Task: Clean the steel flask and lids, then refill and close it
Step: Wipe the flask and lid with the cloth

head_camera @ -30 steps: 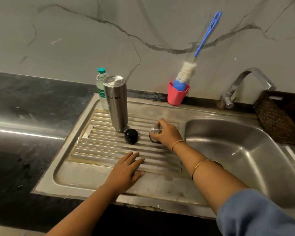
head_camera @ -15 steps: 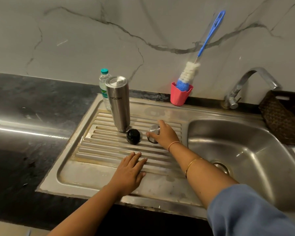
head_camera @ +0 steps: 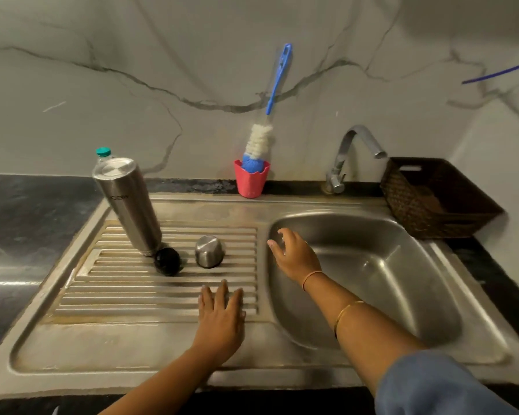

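Marble-backed steel sink drainboard (head_camera: 132, 333) carries the work. Steel flask (head_camera: 128, 205) stands inverted on it, black inner lid (head_camera: 167, 261) touching its base, steel cap (head_camera: 209, 251) beside. Your right hand (head_camera: 297, 256) hovers, fingers (head_camera: 274, 247) spread, empty; left hand (head_camera: 221, 319) lies flat. Expect a rigid, slippery wall: grip mid-body.

On the drainboard (head_camera: 132, 298), a flask (head_camera: 128, 205), black lid (head_camera: 167, 261) and steel cap (head_camera: 209, 251) stand beyond the left hand (head_camera: 221, 322); the right hand (head_camera: 294, 254) hovers over the basin (head_camera: 402, 280) to their right.
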`<state>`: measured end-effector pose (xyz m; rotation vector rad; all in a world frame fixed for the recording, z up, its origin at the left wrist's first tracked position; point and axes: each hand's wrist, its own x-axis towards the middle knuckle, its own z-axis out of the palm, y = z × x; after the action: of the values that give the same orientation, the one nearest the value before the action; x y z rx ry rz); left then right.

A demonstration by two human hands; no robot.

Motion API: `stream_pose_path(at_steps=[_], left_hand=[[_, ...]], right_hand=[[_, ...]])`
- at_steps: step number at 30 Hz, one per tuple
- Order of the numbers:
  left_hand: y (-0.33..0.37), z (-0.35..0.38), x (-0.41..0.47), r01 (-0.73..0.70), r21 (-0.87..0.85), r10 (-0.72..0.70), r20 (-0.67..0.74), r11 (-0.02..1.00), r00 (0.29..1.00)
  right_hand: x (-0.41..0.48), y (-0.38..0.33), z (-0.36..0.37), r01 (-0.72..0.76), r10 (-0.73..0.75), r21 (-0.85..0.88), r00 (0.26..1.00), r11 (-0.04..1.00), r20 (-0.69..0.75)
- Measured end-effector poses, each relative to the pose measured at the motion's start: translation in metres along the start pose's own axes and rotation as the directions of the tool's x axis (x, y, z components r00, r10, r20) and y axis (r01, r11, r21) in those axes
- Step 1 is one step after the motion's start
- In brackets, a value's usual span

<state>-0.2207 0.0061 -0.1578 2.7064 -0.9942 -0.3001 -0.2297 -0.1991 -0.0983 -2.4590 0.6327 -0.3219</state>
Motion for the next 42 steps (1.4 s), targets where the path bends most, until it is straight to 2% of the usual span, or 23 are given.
stream_pose_path(at_steps=[6, 10, 16, 19, 23, 27, 30, 34, 39, 42], left_hand=[[0.101, 0.001, 0.041, -0.13, -0.085, 0.134, 0.05, 0.988, 0.99], [0.18, -0.006, 0.081, -0.213, -0.144, 0.221, 0.041, 0.966, 0.974], [0.278, -0.018, 0.145, -0.207, -0.339, 0.204, -0.043, 0.918, 0.978], [0.321, -0.024, 0.174, -0.185, -0.41, 0.17, -0.073, 0.893, 0.983], [0.369, -0.024, 0.208, -0.164, -0.513, 0.127, -0.107, 0.843, 0.986], [0.4, -0.018, 0.23, -0.168, -0.531, 0.125, -0.116, 0.83, 0.985], [0.413, -0.011, 0.248, -0.117, -0.605, 0.086, -0.081, 0.787, 0.993], [0.419, 0.005, 0.266, -0.101, -0.68, 0.044, -0.101, 0.726, 0.994], [0.418, 0.018, 0.265, -0.104, -0.726, 0.009, -0.134, 0.68, 0.991], [0.417, 0.019, 0.264, -0.118, -0.725, 0.011, -0.15, 0.678, 0.989]], right_hand=[[-0.001, 0.081, -0.07, -0.059, 0.057, -0.068, 0.998, 0.996, -0.027], [0.009, 0.134, -0.136, -0.055, 0.046, -0.072, 0.991, 0.996, -0.128], [0.039, 0.186, -0.236, -0.006, -0.012, -0.049, 0.939, 0.999, -0.343], [0.053, 0.209, -0.268, -0.022, 0.005, -0.041, 0.923, 0.999, -0.384], [0.085, 0.248, -0.287, -0.168, 0.151, -0.038, 0.949, 0.985, -0.275], [0.115, 0.276, -0.288, -0.296, 0.309, -0.172, 0.949, 0.94, 0.056], [0.133, 0.287, -0.277, -0.293, 0.337, -0.221, 0.922, 0.93, 0.193], [0.15, 0.294, -0.254, -0.31, 0.354, -0.198, 0.898, 0.93, 0.261], [0.159, 0.293, -0.234, -0.309, 0.412, -0.429, 0.895, 0.849, 0.171], [0.161, 0.293, -0.229, -0.295, 0.422, -0.494, 0.891, 0.818, 0.167]])
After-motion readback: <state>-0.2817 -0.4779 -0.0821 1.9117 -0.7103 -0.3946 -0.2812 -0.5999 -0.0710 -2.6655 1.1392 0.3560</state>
